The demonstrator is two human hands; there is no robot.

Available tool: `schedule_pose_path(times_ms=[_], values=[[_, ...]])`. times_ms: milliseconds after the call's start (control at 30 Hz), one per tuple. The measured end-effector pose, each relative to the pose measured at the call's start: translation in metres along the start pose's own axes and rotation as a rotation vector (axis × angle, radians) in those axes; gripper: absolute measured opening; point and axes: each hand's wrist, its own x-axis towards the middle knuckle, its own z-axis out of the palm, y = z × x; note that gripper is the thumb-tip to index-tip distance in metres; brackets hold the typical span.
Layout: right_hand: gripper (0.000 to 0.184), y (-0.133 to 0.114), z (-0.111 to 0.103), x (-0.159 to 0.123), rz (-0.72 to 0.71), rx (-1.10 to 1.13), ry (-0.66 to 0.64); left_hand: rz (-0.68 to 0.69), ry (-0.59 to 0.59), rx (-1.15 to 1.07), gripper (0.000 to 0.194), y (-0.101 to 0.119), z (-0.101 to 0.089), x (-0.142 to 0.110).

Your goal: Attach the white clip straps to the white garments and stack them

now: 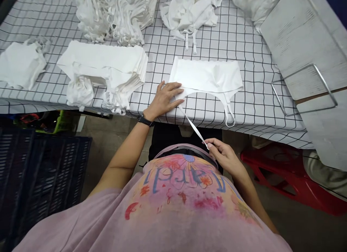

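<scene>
A white strappy top [208,75], like a camisole or bralette, lies flat on the checked table in front of me. My left hand [168,96] rests on its left corner, fingers spread and pressing the fabric, a dark watch on the wrist. From that corner one thin shoulder strap [193,126] runs taut toward my body. Its far end is pinched between the thumb and fingers of my right hand [220,152], off the table's front edge. The other strap [230,113] lies looped and loose on the cloth at the right.
A neat stack of white tops [105,59] sits to the left, with another small pile [23,64] beyond it. Heaped white garments [119,13] and a crumpled top [192,13] lie farther back. On the right are a wire frame [305,89], a white board [311,39] and a red stool [287,179].
</scene>
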Motion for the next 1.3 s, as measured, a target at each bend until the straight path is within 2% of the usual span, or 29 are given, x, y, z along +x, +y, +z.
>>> schedule_pose_path(times_ms=[67, 167, 267, 400, 600, 800, 933, 1067, 1233, 1300], values=[[0.043, 0.009, 0.002, 0.013, -0.065, -0.085, 0.026, 0.001, -0.001, 0.007, 0.047, 0.000, 0.001, 0.000], [0.043, 0.012, 0.007, 0.033, -0.228, -0.241, 0.182, 0.003, -0.002, 0.016, 0.046, -0.001, 0.002, 0.000], [0.037, -0.001, 0.019, 0.048, -0.360, -0.269, 0.299, 0.008, -0.012, 0.023, 0.045, -0.002, 0.002, 0.000], [0.031, -0.032, 0.040, 0.069, -0.500, -0.285, 0.428, 0.011, -0.017, 0.034, 0.045, -0.001, 0.001, -0.001], [0.034, -0.063, 0.063, 0.097, -0.482, -0.606, 0.497, 0.011, -0.023, 0.033, 0.043, 0.000, 0.000, -0.002], [0.026, -0.076, 0.066, 0.104, -0.462, -0.669, 0.503, -0.002, -0.025, 0.021, 0.036, 0.004, -0.002, 0.000], [0.021, -0.082, 0.059, 0.104, -0.449, -0.473, 0.474, -0.028, -0.041, -0.008, 0.035, 0.005, -0.005, 0.002], [0.020, -0.086, 0.052, 0.102, -0.329, -0.139, 0.395, -0.015, -0.060, -0.004, 0.035, 0.003, -0.005, 0.002], [0.030, -0.084, 0.053, 0.105, -0.149, 0.286, 0.165, -0.009, -0.053, 0.008, 0.034, 0.002, -0.004, 0.001], [0.034, -0.080, 0.054, 0.102, -0.091, 0.374, 0.063, 0.000, -0.055, 0.011, 0.035, 0.002, -0.003, 0.001]])
